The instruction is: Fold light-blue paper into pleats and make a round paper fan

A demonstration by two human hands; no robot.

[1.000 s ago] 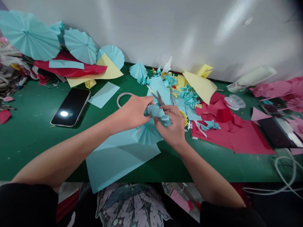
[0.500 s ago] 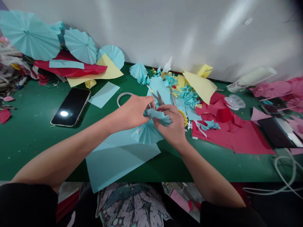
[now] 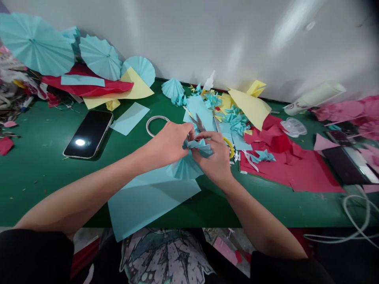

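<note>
Between my two hands is a small piece of folded light-blue paper. My left hand pinches its left end with thumb and fingertips. On the right side my right hand grips the same paper, fingers curled over it. Directly beneath my hands a pleated blue paper fan lies over a large blue sheet, which overhangs the front table edge. Scissors lie just beyond my fingers, and a yellow ring shows beside my right hand.
A phone and a white tape ring lie to the left. Pleated blue paper rounds lean at the back wall. Red paper sheets and a white cable are on the right. Blue folded scraps cluster behind my hands.
My left hand has shifted slightly right, toward my right hand, and the folded paper has tilted a little between them. The fan beneath has moved slightly. The rest looks the same.
</note>
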